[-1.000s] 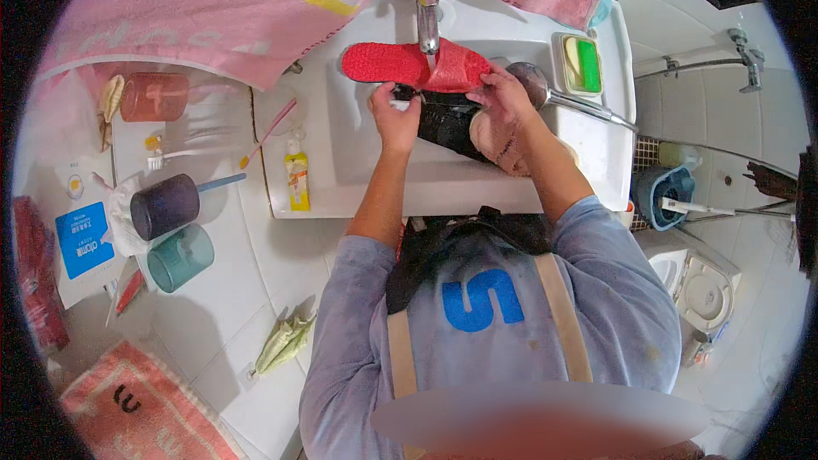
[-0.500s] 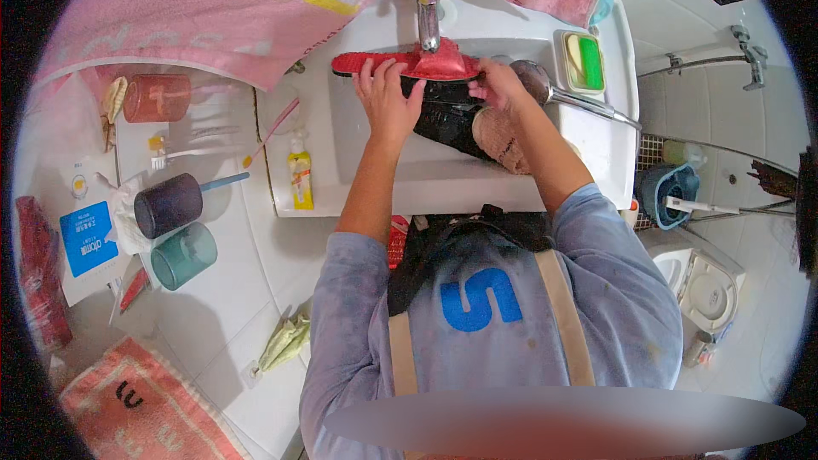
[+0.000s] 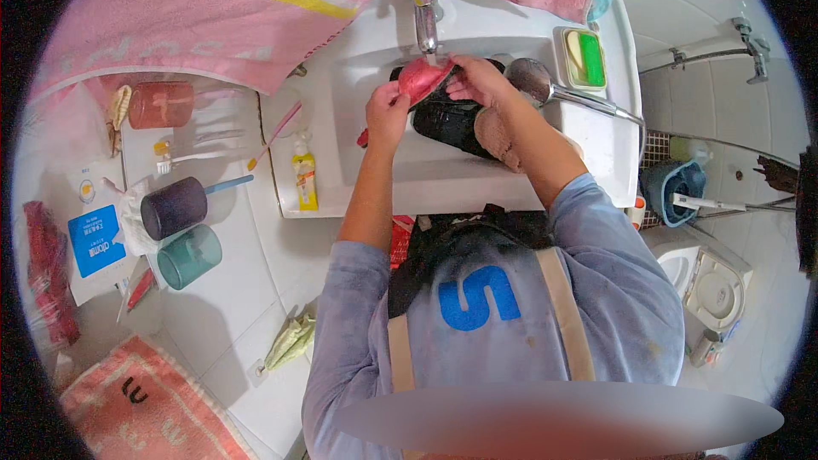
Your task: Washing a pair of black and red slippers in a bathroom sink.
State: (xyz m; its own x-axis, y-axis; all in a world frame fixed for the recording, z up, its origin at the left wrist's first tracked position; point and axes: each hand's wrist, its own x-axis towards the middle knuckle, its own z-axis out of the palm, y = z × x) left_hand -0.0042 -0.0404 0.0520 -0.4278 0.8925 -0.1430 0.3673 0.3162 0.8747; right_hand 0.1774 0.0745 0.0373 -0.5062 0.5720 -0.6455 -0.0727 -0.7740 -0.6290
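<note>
The slipper [image 3: 423,80] could slide from your fingers if it is slick, landing on the black thing [image 3: 445,126] below; a steeper tilt could send any running water over the front edge of the sink [image 3: 443,189]. Your left hand [image 3: 388,114] pinches its left side, fingers bent nearly closed; your right hand [image 3: 481,82], partly curled, holds its right side. It sits tilted under the tap [image 3: 426,27], toward the sink's back edge, its red strap glossy, its lower rim dark.

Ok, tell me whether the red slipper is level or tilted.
The slipper is tilted: held between the left hand and right hand, its dark sole edge runs diagonally.
</note>
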